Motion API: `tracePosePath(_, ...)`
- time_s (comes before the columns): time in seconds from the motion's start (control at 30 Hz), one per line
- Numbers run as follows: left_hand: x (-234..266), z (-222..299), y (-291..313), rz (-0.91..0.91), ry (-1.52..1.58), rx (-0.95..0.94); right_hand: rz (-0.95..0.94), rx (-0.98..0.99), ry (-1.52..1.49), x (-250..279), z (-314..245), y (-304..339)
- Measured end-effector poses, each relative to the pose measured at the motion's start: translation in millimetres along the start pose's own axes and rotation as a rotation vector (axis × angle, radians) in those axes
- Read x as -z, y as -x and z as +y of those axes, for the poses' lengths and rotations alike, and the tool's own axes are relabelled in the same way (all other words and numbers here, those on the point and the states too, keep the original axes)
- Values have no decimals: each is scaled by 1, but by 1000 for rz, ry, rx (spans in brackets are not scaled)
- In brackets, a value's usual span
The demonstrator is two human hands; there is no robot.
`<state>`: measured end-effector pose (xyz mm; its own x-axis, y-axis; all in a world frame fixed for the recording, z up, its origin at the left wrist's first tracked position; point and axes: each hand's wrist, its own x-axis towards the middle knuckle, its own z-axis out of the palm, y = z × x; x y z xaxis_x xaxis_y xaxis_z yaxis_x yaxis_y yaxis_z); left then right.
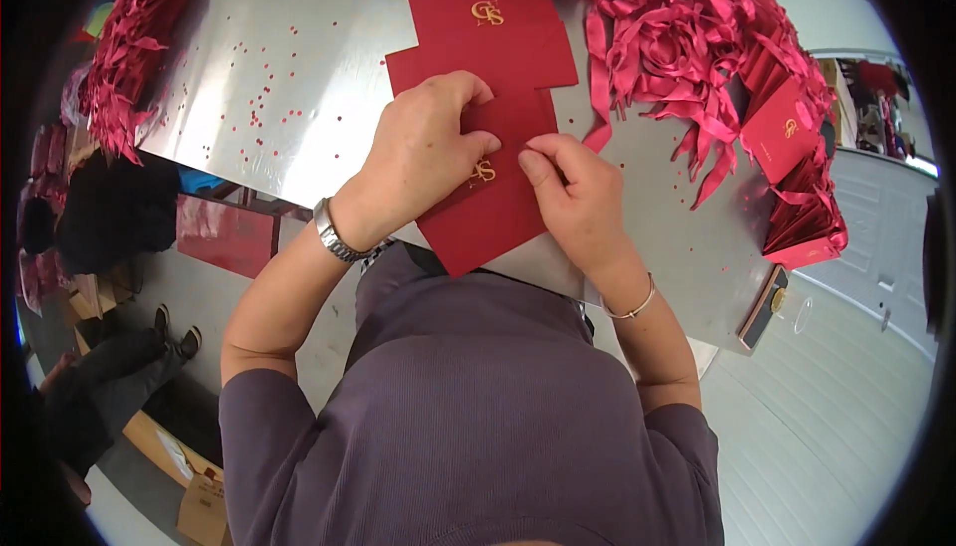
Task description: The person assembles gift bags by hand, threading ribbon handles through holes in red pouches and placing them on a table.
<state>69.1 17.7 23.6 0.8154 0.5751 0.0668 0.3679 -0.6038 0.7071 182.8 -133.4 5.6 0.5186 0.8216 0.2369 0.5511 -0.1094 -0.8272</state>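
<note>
A flat red paper bag [483, 218] with a gold emblem lies at the table's near edge, in front of my body. My left hand [423, 143] rests over its left side, thumb and index finger apart; the other fingers are partly hidden. At the bag's right edge my right hand [583, 193] is closed in a pinch, thumb against index finger. What that pinch holds is too small or hidden to make out. Another red bag [498, 28] with the same kind of gold emblem lies just beyond, overlapping other red pieces.
A large heap of pink-red ribbons [677, 38] covers the far right of the metal table [329, 78]. Bundled red bags [782, 138] stand along the right edge. More ribboned bags [139, 48] lie at the far left. Small red paper dots are scattered about. Another person's legs [139, 357] show at left.
</note>
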Motion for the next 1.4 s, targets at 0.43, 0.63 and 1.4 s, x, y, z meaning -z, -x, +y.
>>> tracePosePath(0.43, -7, -17, 6, -156, 338, 155, -258, -3, 272, 2, -2, -22)
tracePosePath(0.63, -10, -18, 7, -173, 272, 115, -490, -312, 152, 14, -11, -46)
tracePosePath(1.4, -15, -23, 12, -116, 188, 38, -370, -279, 241, 4, -23, -44)
